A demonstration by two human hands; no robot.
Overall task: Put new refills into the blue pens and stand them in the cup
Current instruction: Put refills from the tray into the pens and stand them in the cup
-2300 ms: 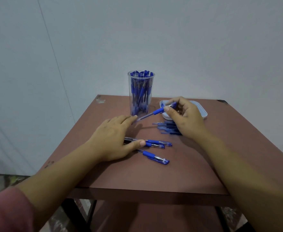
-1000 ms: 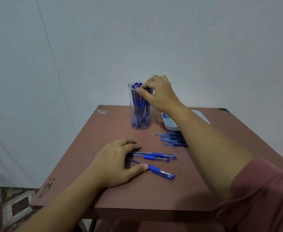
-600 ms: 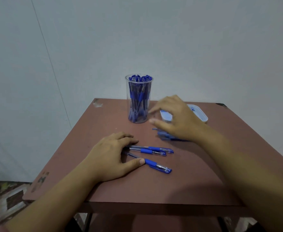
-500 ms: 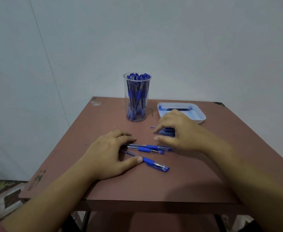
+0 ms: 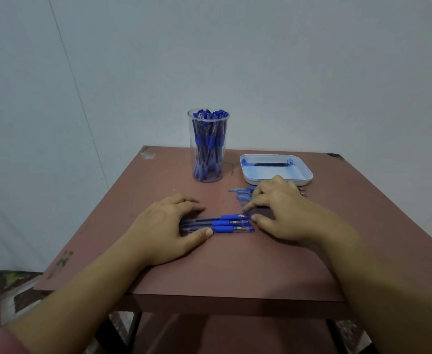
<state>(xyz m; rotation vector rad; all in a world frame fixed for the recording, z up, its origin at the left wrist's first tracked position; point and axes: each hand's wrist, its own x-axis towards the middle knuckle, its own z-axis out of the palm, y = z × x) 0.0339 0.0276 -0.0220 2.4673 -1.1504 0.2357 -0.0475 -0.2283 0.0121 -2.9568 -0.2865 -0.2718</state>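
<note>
Right hand (image 5: 283, 210) back from cup (image 5: 208, 146), empty, fingers loose, nudging tips of three blue pens (image 5: 229, 223), now squared together. Left hand (image 5: 163, 226) clasps their far ends. Next refill likely.

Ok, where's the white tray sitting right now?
In the head view the white tray sits at the table's far right, just right of the clear cup of pens and beyond the right hand.
</note>
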